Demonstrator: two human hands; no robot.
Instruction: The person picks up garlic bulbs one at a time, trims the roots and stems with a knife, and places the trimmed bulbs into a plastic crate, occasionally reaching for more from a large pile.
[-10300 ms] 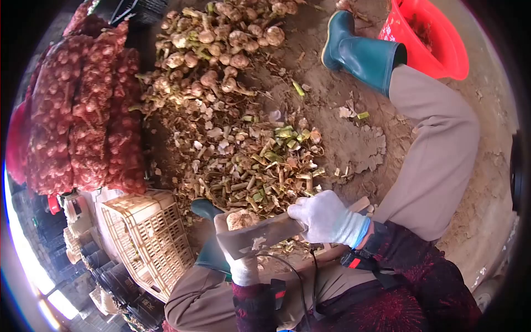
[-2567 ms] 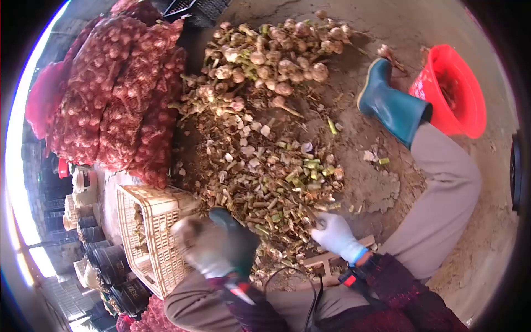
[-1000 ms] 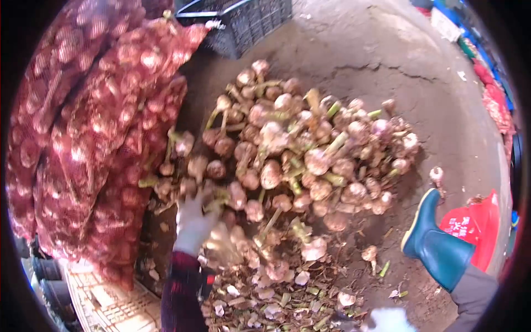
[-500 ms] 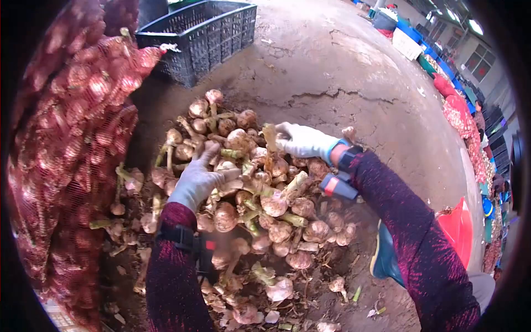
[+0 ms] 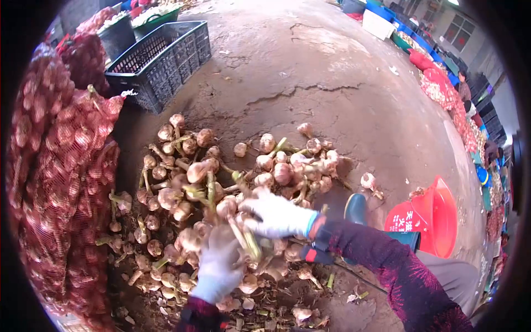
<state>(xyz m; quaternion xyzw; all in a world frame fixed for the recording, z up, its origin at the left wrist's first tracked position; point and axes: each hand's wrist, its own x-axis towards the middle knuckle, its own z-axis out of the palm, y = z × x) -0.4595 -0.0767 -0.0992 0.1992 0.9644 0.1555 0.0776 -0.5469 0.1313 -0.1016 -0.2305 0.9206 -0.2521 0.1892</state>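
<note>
A heap of unpeeled garlic bulbs [image 5: 210, 177] with green stems lies on the dirt floor. Both my hands wear white gloves and are down in its near side. My right hand [image 5: 276, 214] reaches in from the right, fingers closed around a few garlic stems [image 5: 247, 242]. Just below it, my left hand [image 5: 217, 266] is blurred and curls over bulbs at the near edge of the heap. Dark red patterned sleeves cover both arms, and a small device with a red patch [image 5: 312, 253] sits at my right wrist.
Red mesh sacks of garlic [image 5: 55, 182] are stacked at the left. A black plastic crate [image 5: 160, 58] stands behind the heap. My teal boot [image 5: 357, 207] and a red bucket [image 5: 437, 216] are at the right. Trimmed stems and skins [image 5: 276, 310] litter the near floor. People work far right.
Both hands have drawn back from the far side of the heap to its near side, dragging bulbs along. The view has tilted up, showing more floor and the crate.
</note>
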